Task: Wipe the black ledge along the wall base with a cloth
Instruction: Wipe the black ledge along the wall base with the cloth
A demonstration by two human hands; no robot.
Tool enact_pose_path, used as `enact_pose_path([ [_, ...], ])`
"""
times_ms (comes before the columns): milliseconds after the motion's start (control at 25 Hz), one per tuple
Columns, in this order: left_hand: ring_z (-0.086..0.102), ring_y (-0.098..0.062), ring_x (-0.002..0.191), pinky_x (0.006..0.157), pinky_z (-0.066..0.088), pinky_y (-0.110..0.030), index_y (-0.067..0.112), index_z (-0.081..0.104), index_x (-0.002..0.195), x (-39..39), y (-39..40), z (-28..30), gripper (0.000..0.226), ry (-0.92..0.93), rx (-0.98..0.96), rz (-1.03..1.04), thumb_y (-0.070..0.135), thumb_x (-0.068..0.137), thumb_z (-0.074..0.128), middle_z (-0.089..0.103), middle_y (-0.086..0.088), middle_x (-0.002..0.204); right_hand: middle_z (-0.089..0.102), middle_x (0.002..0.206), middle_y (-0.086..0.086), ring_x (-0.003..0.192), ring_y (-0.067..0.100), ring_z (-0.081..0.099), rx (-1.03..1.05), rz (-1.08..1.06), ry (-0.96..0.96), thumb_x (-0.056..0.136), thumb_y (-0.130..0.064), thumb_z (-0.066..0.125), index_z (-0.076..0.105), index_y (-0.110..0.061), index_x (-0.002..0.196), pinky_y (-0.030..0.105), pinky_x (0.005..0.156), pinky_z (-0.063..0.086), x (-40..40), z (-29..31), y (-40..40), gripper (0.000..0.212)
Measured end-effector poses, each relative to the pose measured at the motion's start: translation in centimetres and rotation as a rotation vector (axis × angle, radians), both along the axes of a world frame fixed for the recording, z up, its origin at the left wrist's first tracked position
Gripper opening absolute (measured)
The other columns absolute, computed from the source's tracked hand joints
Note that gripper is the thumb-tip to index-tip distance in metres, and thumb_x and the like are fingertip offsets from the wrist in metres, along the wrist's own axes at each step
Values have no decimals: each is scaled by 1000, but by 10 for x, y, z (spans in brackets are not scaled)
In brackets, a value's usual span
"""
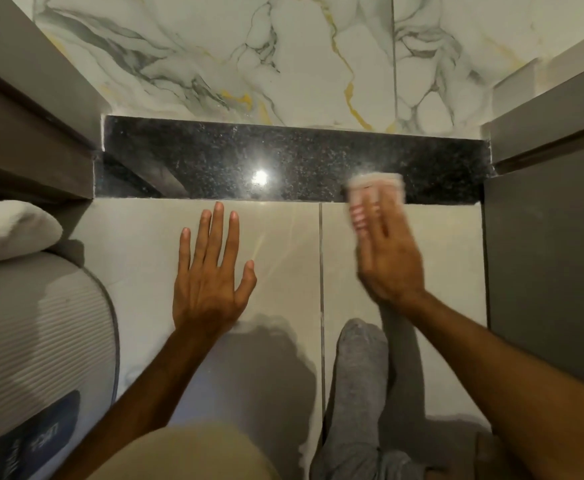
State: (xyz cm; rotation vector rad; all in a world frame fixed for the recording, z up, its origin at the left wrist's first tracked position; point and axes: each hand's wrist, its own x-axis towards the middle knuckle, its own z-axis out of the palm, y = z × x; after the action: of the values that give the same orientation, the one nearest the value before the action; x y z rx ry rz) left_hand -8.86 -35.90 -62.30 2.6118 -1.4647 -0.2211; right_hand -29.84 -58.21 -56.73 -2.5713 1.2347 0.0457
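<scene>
A speckled black ledge (214,157) runs along the base of the marble wall, with a bright light glare near its middle. My right hand (389,261) presses a pale pink cloth (375,188) flat against the right part of the ledge's front edge; hand and cloth are motion-blurred. My left hand (210,271) lies flat on the beige floor tile just below the ledge, fingers spread, holding nothing.
A grey mattress corner (41,334) and a white pillow (9,226) fill the left side. Dark furniture panels (547,254) flank the right, a brown frame (30,133) the left. My grey-socked foot (361,375) rests on the tile below my right hand.
</scene>
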Motion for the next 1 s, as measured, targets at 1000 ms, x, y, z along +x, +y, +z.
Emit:
enact_pose_path([
  [1000, 7, -36, 171, 139, 8, -57, 12, 15, 175, -1, -2, 0, 79, -16, -28, 9, 52, 109, 30, 10, -18, 184, 13, 185, 15, 170, 37, 23, -39, -458, 37, 114, -33, 36, 12, -13, 177, 53, 136, 34, -26, 1, -30, 70],
])
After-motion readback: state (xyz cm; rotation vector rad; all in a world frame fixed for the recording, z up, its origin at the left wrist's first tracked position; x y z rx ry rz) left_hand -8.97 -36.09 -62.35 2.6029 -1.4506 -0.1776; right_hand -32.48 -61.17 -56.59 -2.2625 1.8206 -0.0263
